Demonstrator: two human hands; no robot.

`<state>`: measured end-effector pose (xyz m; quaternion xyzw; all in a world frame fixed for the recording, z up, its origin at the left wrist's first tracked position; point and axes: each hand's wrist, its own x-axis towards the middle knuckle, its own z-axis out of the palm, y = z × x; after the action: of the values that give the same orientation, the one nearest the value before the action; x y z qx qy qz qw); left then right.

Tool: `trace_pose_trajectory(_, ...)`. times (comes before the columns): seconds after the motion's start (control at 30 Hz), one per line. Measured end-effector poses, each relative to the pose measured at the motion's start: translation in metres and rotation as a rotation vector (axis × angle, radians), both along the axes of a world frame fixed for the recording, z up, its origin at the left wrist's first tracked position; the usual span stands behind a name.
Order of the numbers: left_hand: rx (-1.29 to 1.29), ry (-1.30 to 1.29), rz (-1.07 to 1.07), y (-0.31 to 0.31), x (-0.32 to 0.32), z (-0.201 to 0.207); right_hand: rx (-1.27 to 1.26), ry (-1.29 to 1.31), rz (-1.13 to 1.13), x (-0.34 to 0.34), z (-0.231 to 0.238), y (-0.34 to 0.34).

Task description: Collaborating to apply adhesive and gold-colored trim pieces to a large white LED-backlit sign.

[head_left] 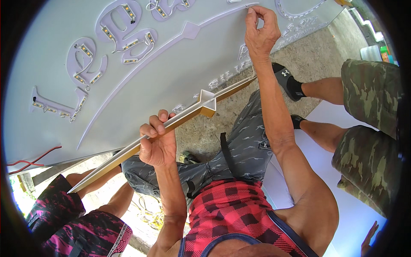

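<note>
Long gold-and-white metal trim strip, arrow-shaped at mid-length, gripped by clenched left hand below pale grey sign panel. Right hand pinching at the panel's curved groove. Keep strip level; align with groove.

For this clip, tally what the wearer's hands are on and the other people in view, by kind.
Wearer's hands: 2, left hand and right hand
Gold curved trim strip, gripped by the left hand: 1
White sign panel, pinched at its raised arc by the right hand: 1
Other people partly in view: 2, camouflage shorts and pink-black shorts
Total: 6
</note>
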<state>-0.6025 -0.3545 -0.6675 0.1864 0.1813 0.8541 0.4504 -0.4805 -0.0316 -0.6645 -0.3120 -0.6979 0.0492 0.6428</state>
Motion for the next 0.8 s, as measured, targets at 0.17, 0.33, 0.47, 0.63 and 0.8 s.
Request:
trace_pose_trajectory(0.17, 0.004, 0.003, -0.003, 0.001, 0.002, 0.000, 0.069, -0.083, -0.022, 0.003, 0.004, 0.004)
trace_pose_trajectory(0.33, 0.018, -0.015, 0.009, 0.003, 0.003, 0.002, -0.003, -0.139, -0.051, 0.003, 0.014, -0.004)
trace_pose_trajectory(0.47, 0.032, -0.094, 0.026, 0.005, 0.003, 0.005, -0.221, -0.036, 0.016, 0.004, 0.023, -0.014)
trace_pose_trajectory(0.63, 0.048, -0.118, 0.048, 0.010, 0.002, 0.006, -0.184, -0.091, 0.070, 0.010, 0.027, -0.012)
trace_pose_trajectory(0.8, 0.075, -0.129, 0.040, 0.014, 0.003, 0.006, -0.233, -0.096, 0.142, 0.015, 0.031, -0.011)
